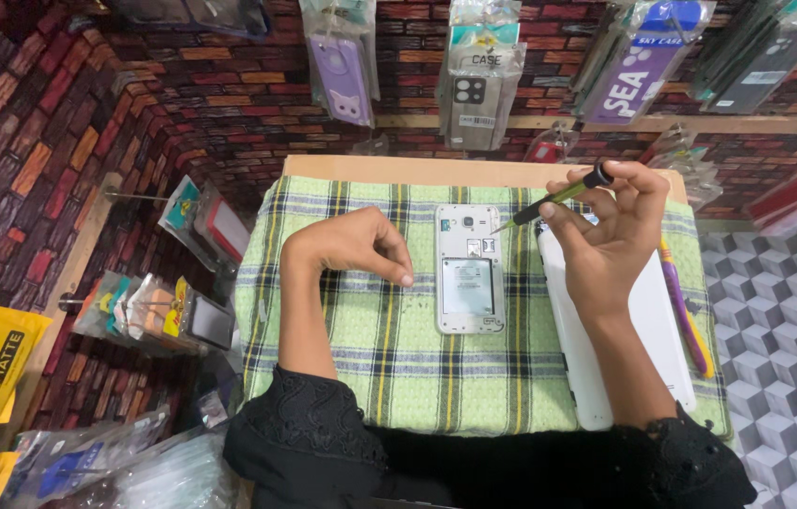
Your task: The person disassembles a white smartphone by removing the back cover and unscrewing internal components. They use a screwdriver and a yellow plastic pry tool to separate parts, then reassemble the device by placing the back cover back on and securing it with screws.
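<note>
Holding a green screwdriver (554, 199) in a pinched right hand (606, 236), tip near the opened white phone (469, 269) on the checked cloth (361, 349); left hand (351, 247) empty, fingers curled beside it. Steadying the phone would help.

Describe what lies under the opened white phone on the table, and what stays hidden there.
The phone lies face down on a green checked cloth, back cover off, battery showing. The cloth covers the wooden table, whose far edge shows. Whatever lies beneath the phone's own footprint is covered.
</note>
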